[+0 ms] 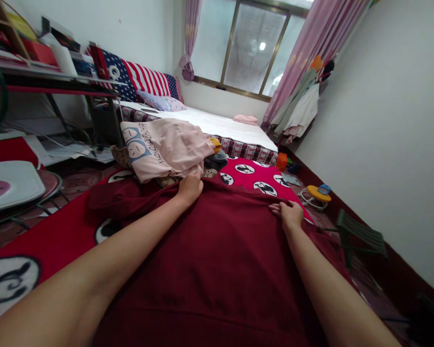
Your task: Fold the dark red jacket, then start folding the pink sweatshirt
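Observation:
A dark red long-sleeved garment (224, 246) lies spread over a red blanket (63, 226) with black-and-white round prints. My left hand (191, 189) is closed on its far edge, left of the middle. Farther right, my right hand (290, 212) grips the same edge, with some fingers stretched along the cloth. One sleeve reaches out to the left beyond my left forearm. Just past my left hand sits a pile of clothes, topped by a pale pink garment (177, 144) with a blue print and lettering.
Behind the pile stands a bed (217, 120) with a white cover. On the left are a cluttered desk (50, 79) and a chair (12, 185). To the right, a yellow stool (318, 193) and a dark green folding stool (361, 233) stand by the wall.

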The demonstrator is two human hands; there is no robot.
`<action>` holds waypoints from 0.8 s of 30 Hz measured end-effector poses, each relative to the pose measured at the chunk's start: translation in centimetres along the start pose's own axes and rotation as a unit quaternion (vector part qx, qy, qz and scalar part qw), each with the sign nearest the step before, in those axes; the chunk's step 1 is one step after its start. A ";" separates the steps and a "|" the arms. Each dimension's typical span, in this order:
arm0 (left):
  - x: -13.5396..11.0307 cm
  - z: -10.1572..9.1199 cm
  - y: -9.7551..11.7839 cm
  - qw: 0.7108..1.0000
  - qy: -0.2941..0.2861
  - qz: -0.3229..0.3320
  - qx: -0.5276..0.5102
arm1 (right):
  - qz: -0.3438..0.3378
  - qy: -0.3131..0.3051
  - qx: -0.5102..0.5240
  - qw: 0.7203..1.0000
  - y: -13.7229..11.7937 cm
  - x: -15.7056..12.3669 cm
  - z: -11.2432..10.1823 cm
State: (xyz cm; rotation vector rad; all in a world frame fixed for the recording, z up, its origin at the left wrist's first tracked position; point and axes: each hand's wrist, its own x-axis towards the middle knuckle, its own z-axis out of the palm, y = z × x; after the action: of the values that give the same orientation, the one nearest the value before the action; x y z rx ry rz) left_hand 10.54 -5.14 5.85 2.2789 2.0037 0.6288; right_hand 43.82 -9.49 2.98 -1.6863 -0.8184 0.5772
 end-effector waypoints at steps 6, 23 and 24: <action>-3.2 2.5 0.1 0.989 -0.080 0.107 -0.057 | -0.273 -0.015 -0.207 0.939 1.6 -3.0 1.1; -13.6 -6.5 -12.2 0.959 -0.099 0.238 -0.118 | -0.226 -0.126 -0.584 0.769 -1.5 -10.3 3.5; -13.9 -7.2 -13.8 0.970 -0.043 0.212 -0.107 | -0.255 -0.129 -0.572 0.769 -1.4 -11.2 4.0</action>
State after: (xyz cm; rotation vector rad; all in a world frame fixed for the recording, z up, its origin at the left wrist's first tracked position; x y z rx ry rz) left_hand -5.91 -17.84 4.68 2.5572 1.3382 0.7119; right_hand 33.41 -15.40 2.88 -2.2960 -2.0275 -0.1833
